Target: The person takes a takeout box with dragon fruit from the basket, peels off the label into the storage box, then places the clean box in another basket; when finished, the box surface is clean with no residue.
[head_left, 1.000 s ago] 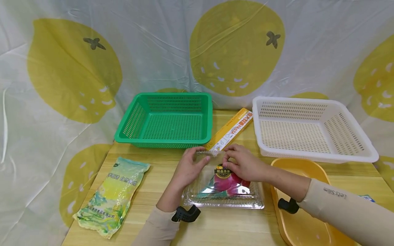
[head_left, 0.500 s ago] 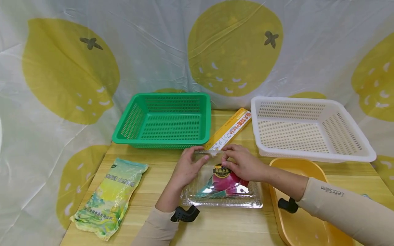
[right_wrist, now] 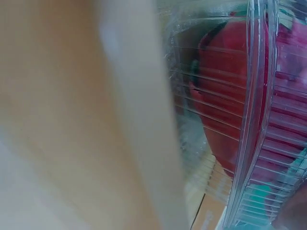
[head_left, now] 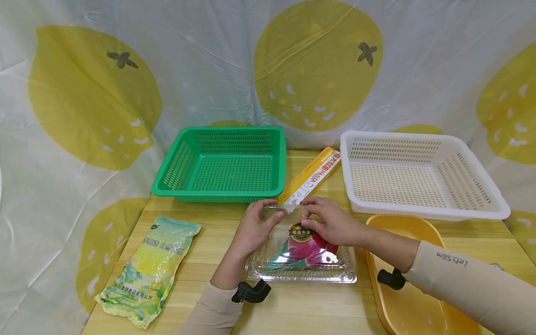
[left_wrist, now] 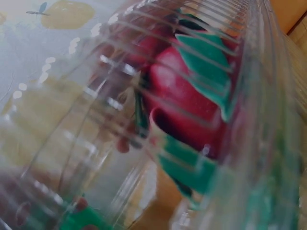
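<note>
A clear plastic fruit box (head_left: 345, 275) with a black-and-gold label on its lid lies on the table in the head view. Inside it shows a red dragon fruit (left_wrist: 177, 91) with green scales. My left hand (head_left: 256, 229) holds the far left corner, thumb over the lid and fingers past the far edge. At the far edge, right of the middle, my right hand (head_left: 330, 224) pinches the box with curled fingers. The ribbed box side (right_wrist: 249, 120) fills much of the right wrist view, beside a blurred pale surface.
Behind the hands stand a green basket (head_left: 226, 192) and a white basket (head_left: 427, 212), with a pasta box (head_left: 311, 177) lying between them. A yellow-green printed bag (head_left: 150, 270) lies at left. The right forearm crosses above an orange-yellow tray (head_left: 378, 298).
</note>
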Motion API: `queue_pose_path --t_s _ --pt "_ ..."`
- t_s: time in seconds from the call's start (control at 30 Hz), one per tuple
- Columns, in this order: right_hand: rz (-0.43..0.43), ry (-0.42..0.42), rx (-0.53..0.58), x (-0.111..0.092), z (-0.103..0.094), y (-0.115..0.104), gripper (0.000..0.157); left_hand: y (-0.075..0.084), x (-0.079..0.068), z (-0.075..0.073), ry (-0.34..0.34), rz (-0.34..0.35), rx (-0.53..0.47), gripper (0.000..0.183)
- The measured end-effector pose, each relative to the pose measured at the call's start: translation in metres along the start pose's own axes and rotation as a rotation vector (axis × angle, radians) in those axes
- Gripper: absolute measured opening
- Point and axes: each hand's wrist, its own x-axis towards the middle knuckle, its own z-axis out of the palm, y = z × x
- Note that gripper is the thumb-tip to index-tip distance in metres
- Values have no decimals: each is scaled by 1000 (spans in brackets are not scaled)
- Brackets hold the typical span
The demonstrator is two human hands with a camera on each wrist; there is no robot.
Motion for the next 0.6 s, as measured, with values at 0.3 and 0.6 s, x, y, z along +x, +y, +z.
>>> queue_pose_path --t_s 0.3,0.6 --pt "-2 -9 46 -1 -2 1 11 0 0 0 -2 5 -5 44" --pt "12 -28 89 0 -3 1 12 -1 -1 0 -1 11 -9 45"
